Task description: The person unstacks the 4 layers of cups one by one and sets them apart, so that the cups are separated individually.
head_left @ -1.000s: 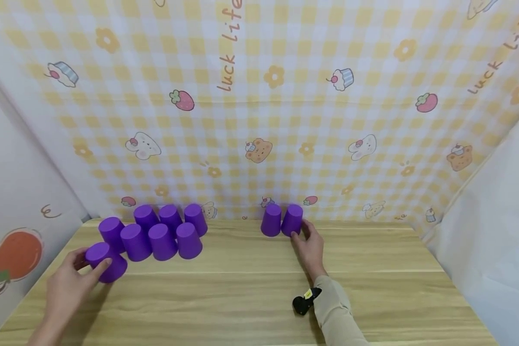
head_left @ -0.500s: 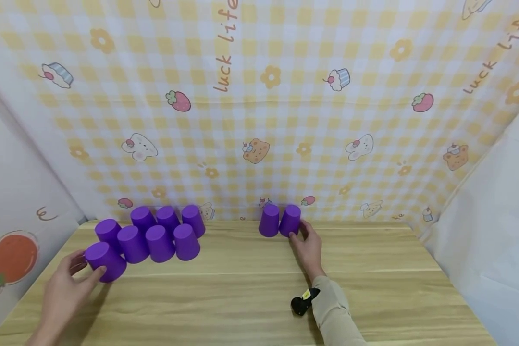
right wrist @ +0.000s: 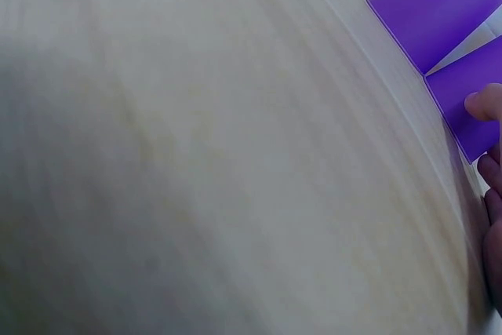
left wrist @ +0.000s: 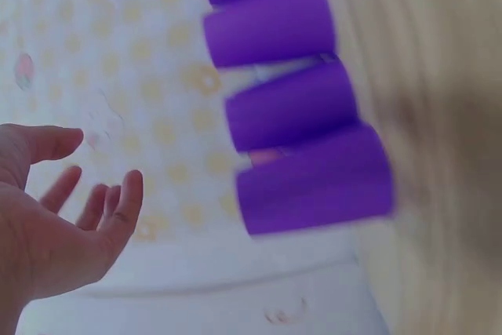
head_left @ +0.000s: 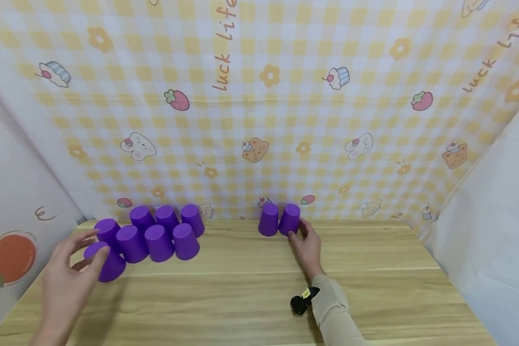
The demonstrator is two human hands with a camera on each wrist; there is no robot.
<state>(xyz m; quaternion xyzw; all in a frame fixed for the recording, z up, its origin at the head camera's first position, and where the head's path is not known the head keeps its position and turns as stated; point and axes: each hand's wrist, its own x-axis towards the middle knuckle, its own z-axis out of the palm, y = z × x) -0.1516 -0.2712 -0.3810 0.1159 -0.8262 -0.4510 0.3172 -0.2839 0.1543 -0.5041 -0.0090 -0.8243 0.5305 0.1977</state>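
Note:
Several purple cups [head_left: 160, 244] stand upside down in two rows at the table's left. At the near left end of the group is the front cup [head_left: 113, 267]. My left hand [head_left: 67, 283] is raised beside and above it, thumb and fingers spread, partly covering it. In the left wrist view that hand [left wrist: 67, 233] is clear of the cups with nothing in its grasp. Toward the back, right of centre, two more upside-down cups stand side by side. My right hand [head_left: 308, 247] holds the right-hand cup [head_left: 290, 219] low down, thumb on its near side; the left-hand cup [head_left: 268, 221] is untouched.
The wood-grain table [head_left: 225, 298] meets a yellow checked cloth backdrop [head_left: 285, 115] behind the cups. White side walls [head_left: 493, 230] close in the left and right. A small black device [head_left: 302, 302] is at the right sleeve.
My left hand has let go of the front left cup and lifted up from it. The cup stays in place. My right hand keeps its hold on its cup.

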